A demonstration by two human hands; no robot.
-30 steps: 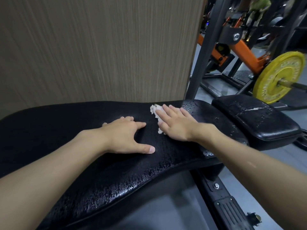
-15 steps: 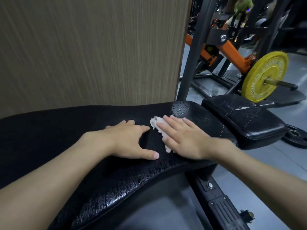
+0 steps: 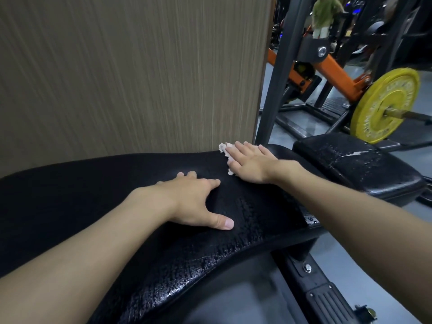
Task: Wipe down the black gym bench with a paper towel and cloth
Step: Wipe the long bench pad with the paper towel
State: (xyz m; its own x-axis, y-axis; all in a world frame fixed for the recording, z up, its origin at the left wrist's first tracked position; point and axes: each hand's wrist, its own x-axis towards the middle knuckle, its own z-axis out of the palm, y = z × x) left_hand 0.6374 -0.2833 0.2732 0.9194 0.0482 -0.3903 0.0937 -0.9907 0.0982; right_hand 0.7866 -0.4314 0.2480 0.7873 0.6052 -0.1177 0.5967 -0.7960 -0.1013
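Observation:
A black gym bench pad (image 3: 81, 197) with a cracked, wet-looking surface runs across the view. My left hand (image 3: 194, 202) lies flat on it, fingers spread, holding nothing. My right hand (image 3: 252, 163) presses a crumpled white paper towel (image 3: 224, 148) flat against the pad near its far edge; only the towel's left rim shows past my fingers. A second black pad (image 3: 355, 167), speckled with droplets and scuffed, sits to the right.
A wood-grain wall panel (image 3: 128, 73) stands right behind the bench. A dark steel upright (image 3: 278, 85) rises beside it. An orange machine arm (image 3: 336, 73) and a yellow weight plate (image 3: 383, 106) on a bar are at the right. The bench's base frame (image 3: 325, 293) lies below.
My right hand has slid the paper towel away from me, toward the pad's far edge. My left hand has stayed flat in the same spot.

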